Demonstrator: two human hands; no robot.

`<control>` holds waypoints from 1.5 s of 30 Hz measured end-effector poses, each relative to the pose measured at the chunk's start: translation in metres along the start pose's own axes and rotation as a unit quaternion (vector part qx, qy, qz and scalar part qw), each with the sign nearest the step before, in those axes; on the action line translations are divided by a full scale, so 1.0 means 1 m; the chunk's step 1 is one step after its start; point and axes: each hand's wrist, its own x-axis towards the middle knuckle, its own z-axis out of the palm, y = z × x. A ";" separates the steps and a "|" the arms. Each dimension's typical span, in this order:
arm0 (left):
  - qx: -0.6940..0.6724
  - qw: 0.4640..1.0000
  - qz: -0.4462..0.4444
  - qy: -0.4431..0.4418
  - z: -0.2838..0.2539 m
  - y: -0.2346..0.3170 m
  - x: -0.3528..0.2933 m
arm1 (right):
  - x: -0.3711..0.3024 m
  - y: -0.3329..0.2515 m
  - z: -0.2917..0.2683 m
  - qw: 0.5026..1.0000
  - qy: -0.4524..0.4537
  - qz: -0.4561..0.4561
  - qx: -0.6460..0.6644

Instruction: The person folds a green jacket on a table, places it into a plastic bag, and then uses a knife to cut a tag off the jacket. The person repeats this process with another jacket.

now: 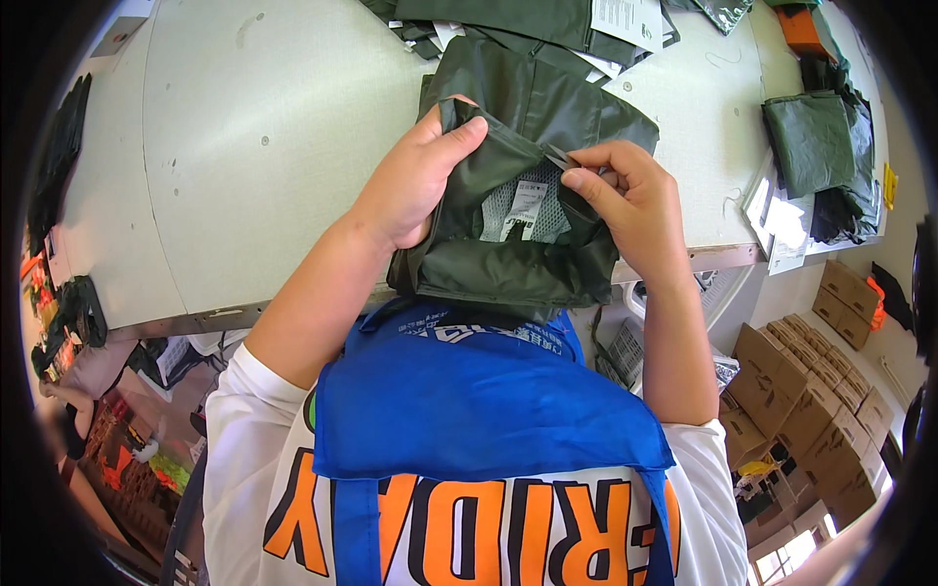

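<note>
Hands both closed on dark green garment (508,264) over counter (274,146). Left hand (415,181) grips fabric edge; right hand (625,195) pinches the zipper pull.

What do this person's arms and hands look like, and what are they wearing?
Both hands, left hand and right hand, are bare: no gloves, rings or watch visible. The forearms are bare too. White short sleeves end near the elbows, under a blue apron.
</note>
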 end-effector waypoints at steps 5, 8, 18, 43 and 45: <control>-0.002 1.000 -0.003 0.009 0.005 0.001 -0.002 | -0.003 0.000 0.010 0.998 0.044 -0.037 -0.005; -0.002 1.000 -0.007 0.018 0.008 0.002 -0.004 | -0.004 0.001 0.013 0.997 0.063 -0.048 -0.003; 0.219 0.974 0.051 0.006 0.006 0.002 -0.017 | 0.010 0.031 -0.013 0.963 0.211 0.102 0.131; 0.626 0.683 0.376 -0.009 -0.006 -0.035 -0.108 | -0.141 0.027 0.048 0.982 0.116 -0.085 -0.124; 0.625 0.682 0.378 -0.009 -0.010 -0.039 -0.111 | -0.152 0.031 0.052 0.979 0.121 -0.086 -0.141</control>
